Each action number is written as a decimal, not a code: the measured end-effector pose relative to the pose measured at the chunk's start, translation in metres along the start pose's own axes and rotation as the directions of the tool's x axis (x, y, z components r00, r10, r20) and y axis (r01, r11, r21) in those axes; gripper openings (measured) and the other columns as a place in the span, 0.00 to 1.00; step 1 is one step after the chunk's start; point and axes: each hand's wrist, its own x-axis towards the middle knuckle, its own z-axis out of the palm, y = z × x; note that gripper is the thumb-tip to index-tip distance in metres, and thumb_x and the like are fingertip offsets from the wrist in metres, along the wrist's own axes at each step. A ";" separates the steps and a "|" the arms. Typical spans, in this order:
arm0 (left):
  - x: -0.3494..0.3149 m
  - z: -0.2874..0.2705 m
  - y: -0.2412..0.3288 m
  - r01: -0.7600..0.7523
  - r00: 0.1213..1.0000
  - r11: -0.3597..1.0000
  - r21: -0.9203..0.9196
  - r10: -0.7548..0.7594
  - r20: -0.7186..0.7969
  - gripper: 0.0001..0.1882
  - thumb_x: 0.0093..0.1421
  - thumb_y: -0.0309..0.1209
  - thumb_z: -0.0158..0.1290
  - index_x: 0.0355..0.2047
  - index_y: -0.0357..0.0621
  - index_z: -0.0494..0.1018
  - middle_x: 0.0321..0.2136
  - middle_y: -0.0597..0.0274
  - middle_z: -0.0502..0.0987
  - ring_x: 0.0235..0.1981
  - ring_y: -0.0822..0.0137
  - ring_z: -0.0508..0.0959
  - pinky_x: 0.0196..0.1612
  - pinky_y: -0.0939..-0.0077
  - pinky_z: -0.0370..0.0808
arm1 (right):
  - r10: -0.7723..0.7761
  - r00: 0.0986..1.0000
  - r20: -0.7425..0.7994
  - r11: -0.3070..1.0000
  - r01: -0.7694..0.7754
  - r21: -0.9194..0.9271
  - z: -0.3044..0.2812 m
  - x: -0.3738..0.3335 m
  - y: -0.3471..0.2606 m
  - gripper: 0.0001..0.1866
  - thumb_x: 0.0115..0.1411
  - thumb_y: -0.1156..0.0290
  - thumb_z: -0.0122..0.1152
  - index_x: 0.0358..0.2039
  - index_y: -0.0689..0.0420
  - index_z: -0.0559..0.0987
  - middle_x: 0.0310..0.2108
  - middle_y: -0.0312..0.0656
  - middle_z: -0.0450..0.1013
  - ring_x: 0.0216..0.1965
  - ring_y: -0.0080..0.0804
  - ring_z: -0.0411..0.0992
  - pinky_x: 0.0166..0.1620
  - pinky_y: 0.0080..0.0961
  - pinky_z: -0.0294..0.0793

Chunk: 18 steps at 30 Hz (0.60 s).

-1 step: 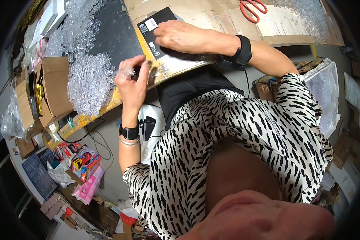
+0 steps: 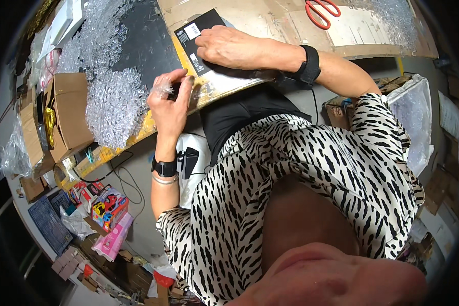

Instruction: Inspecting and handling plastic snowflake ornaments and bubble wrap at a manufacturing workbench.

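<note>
- Head view, my reading: my right hand (image 2: 229, 48) lies flat, fingers spread, pressing the flat black rectangular package with a white label (image 2: 201, 43) onto the cardboard-covered worktop (image 2: 270, 23).
- My left hand (image 2: 169, 104) sits just below and left of that package, fingers curled tight around a small dark object with a scrap of clear bubble wrap (image 2: 163, 90); I cannot tell what the object is.
- A large crumpled sheet of clear bubble wrap (image 2: 115, 104) lies left of the package, and red-handled scissors (image 2: 321, 11) rest well to its right.
- Risk, as I judge it: the package sits near the worktop edge, so easing my right hand's pressure could let it slide off.
- The pinched scrap looks loosely held and could slip free.
</note>
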 end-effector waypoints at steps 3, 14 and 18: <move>0.004 0.005 -0.005 0.153 0.988 0.969 -0.193 -0.147 0.043 0.08 0.56 0.25 0.54 0.36 0.35 0.74 0.30 0.63 0.76 0.32 0.76 0.73 0.37 0.83 0.70 | 0.015 0.999 -0.035 0.998 -0.012 0.065 0.000 -0.002 0.007 0.06 0.51 0.72 0.52 0.24 0.62 0.71 0.27 0.44 0.66 0.34 0.41 0.67 0.37 0.33 0.67; 0.028 0.020 -0.008 0.190 0.980 0.971 -0.144 -0.180 0.080 0.08 0.52 0.24 0.56 0.34 0.37 0.76 0.23 0.69 0.74 0.24 0.81 0.70 0.29 0.85 0.70 | 0.461 0.834 0.304 0.226 -0.442 0.868 -0.029 -0.031 0.018 0.09 0.59 0.66 0.52 0.27 0.58 0.72 0.19 0.26 0.61 0.21 0.12 0.55 0.26 0.12 0.56; 0.033 0.025 0.006 0.296 0.949 0.891 -0.344 -0.232 0.215 0.10 0.52 0.25 0.57 0.35 0.35 0.76 0.22 0.70 0.73 0.23 0.81 0.69 0.28 0.87 0.69 | 0.414 0.857 0.309 0.011 -0.344 0.939 -0.023 -0.034 0.020 0.09 0.59 0.66 0.52 0.27 0.58 0.72 0.20 0.26 0.61 0.22 0.13 0.56 0.27 0.12 0.56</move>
